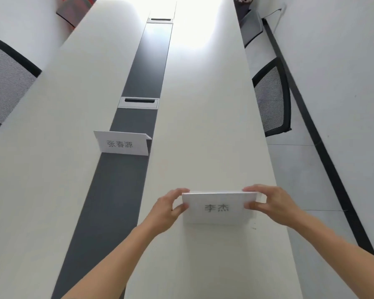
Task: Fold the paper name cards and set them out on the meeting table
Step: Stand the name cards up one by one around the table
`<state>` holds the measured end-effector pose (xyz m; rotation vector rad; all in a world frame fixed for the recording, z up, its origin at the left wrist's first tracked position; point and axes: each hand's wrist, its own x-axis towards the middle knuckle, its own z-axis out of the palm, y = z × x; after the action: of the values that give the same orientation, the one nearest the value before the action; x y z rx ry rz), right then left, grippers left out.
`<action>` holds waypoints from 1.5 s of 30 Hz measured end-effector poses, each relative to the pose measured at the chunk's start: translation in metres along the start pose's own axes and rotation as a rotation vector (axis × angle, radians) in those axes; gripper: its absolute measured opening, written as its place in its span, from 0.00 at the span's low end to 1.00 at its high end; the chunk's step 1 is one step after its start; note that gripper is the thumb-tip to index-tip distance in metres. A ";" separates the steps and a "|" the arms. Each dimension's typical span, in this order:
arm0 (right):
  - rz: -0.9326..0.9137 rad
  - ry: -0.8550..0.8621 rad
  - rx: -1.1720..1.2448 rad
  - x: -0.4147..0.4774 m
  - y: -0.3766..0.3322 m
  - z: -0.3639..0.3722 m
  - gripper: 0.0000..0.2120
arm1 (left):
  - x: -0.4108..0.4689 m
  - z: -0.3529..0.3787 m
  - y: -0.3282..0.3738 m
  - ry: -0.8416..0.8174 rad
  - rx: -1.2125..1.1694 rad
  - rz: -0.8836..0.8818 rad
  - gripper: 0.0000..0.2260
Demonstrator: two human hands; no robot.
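Observation:
A folded white name card with two printed characters stands on the white meeting table, near its right edge. My left hand pinches the card's left end between thumb and fingers. My right hand pinches its right end the same way. A second folded name card with three printed characters stands further off, across the dark centre strip.
Two cable hatches sit in the dark strip. A mesh-backed chair stands at the left side and another chair at the right side. A black skirting line runs along the right wall.

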<state>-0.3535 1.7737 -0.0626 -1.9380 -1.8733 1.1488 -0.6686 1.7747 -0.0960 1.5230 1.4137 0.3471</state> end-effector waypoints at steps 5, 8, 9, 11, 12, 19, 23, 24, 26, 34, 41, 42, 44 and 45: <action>-0.153 -0.054 0.369 -0.004 -0.035 -0.039 0.09 | -0.030 -0.017 0.044 0.307 -0.371 -0.039 0.13; -0.172 -0.109 0.518 -0.001 -0.054 -0.041 0.05 | -0.050 -0.023 0.066 0.268 -0.688 -0.100 0.13; -0.156 -0.126 0.524 0.000 -0.058 -0.039 0.05 | -0.057 -0.025 0.072 0.229 -0.793 -0.115 0.12; -0.114 -0.192 0.527 0.004 -0.062 -0.031 0.11 | -0.069 -0.028 0.075 0.203 -0.957 -0.138 0.11; -0.089 -0.221 0.534 0.005 -0.061 -0.027 0.16 | -0.074 -0.028 0.074 0.214 -1.003 -0.148 0.10; 0.087 0.235 0.395 0.005 0.003 -0.001 0.14 | -0.112 -0.025 0.028 0.377 -1.167 -0.234 0.11; 0.125 -0.005 0.139 -0.009 0.045 0.033 0.38 | -0.130 -0.028 0.000 0.423 -1.231 -0.254 0.14; 0.114 -0.050 0.082 -0.009 0.050 0.040 0.40 | -0.132 -0.028 -0.005 0.428 -1.231 -0.265 0.14; 0.120 -0.063 0.041 -0.002 0.054 0.047 0.38 | -0.134 -0.026 -0.012 0.434 -1.212 -0.284 0.13; 0.026 -0.021 0.086 0.001 0.027 0.018 0.29 | -0.122 -0.035 -0.018 0.503 -1.166 -0.269 0.14; -0.081 0.088 0.338 -0.004 -0.019 -0.016 0.13 | -0.111 -0.055 -0.013 0.526 -1.216 -0.199 0.14; -0.087 0.110 0.401 -0.005 -0.027 -0.022 0.11 | -0.112 -0.056 -0.010 0.536 -1.235 -0.181 0.13; -0.099 0.157 0.491 -0.005 -0.038 -0.032 0.07 | -0.119 -0.057 -0.003 0.581 -1.282 -0.136 0.12; -0.100 0.178 0.528 -0.006 -0.041 -0.035 0.07 | -0.125 -0.056 0.001 0.612 -1.305 -0.112 0.11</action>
<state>-0.3614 1.7876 -0.0110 -1.5744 -1.3801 1.2373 -0.7453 1.6908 -0.0193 0.2465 1.2168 1.4113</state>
